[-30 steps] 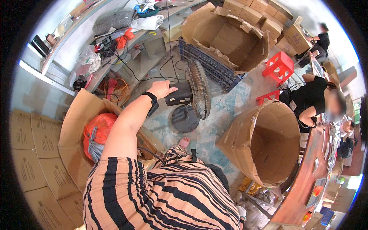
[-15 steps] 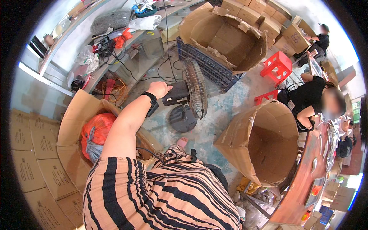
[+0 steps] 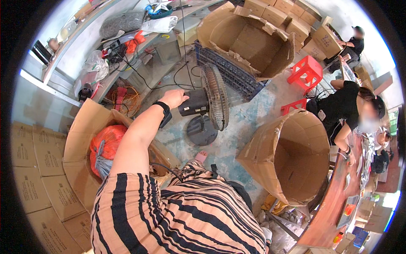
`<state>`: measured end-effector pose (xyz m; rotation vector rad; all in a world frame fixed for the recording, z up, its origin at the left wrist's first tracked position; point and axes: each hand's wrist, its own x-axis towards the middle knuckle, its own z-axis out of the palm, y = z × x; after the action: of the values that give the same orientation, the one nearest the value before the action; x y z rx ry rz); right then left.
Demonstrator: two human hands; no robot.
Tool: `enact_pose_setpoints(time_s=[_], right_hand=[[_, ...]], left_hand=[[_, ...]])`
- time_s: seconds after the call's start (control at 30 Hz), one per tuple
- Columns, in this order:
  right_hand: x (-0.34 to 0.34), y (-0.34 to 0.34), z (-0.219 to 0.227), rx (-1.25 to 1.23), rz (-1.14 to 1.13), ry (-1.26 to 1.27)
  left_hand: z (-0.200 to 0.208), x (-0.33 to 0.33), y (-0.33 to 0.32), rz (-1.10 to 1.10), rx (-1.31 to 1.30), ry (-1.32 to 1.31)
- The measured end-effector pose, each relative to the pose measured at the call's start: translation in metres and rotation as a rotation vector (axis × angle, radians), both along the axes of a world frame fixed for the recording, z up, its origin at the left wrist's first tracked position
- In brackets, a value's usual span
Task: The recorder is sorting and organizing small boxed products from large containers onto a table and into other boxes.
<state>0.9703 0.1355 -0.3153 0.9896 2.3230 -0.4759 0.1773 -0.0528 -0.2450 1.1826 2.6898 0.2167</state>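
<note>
My left hand (image 3: 174, 99), with a black watch (image 3: 164, 113) on its wrist, reaches forward to a dark pedestal fan (image 3: 197, 103). Its fingers are closed at the back of the fan's motor housing; the fingertips are partly hidden, and a knob there cannot be made out clearly. The fan's round cage (image 3: 215, 97) faces right, and its round base (image 3: 202, 131) stands on the floor. My right hand is not in view. Below my left forearm, an orange-red bag (image 3: 105, 143) with a grey tied top sits inside an open carton (image 3: 80, 127).
A big open carton (image 3: 258, 152) stands at right, beside a reddish worktable (image 3: 334, 190). Another carton (image 3: 215, 25) rests on a blue crate (image 3: 228, 70) ahead. Red stools (image 3: 305, 71), a shelf with cables (image 3: 144, 80) and stacked boxes (image 3: 31, 186) surround the floor. Two people (image 3: 344, 101) work at right.
My left hand stays at the fan with almost no shift. At right, the nearer person in black has turned their head and stretched an arm down onto the worktable.
</note>
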Motion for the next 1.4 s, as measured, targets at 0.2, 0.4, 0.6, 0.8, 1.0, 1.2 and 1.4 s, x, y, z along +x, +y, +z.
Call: enact_pose_setpoints(time_s=[0.2, 0.4, 0.6, 0.8, 1.0, 1.2, 1.4], right_hand=[[-0.019, -0.001, 0.018, -0.06, -0.029, -0.009], [-0.014, -0.003, 0.01, -0.03, -0.033, -0.042], [-0.001, -0.006, -0.005, -0.15, -0.33, 0.038], [-0.003, -0.007, -0.004, -0.045, -0.084, 0.02], [0.003, -0.012, 0.002, -0.305, -0.759, 0.215], [0.039, -0.032, -0.041, -0.263, -0.941, 0.145], [0.072, -0.062, -0.034, -0.16, -0.823, 0.049]], left_hand=[[0.017, 0.006, 0.008, 0.141, -0.186, -0.054], [0.014, 0.009, 0.007, 0.135, -0.202, -0.031], [0.01, 0.006, 0.006, 0.122, -0.19, -0.032], [0.008, 0.008, 0.005, 0.18, -0.129, 0.002], [0.02, 0.025, 0.012, 0.333, 0.286, 0.239], [0.05, 0.079, 0.054, 0.017, 0.778, 0.358], [0.075, 0.15, 0.108, -0.36, 0.868, 0.101]])
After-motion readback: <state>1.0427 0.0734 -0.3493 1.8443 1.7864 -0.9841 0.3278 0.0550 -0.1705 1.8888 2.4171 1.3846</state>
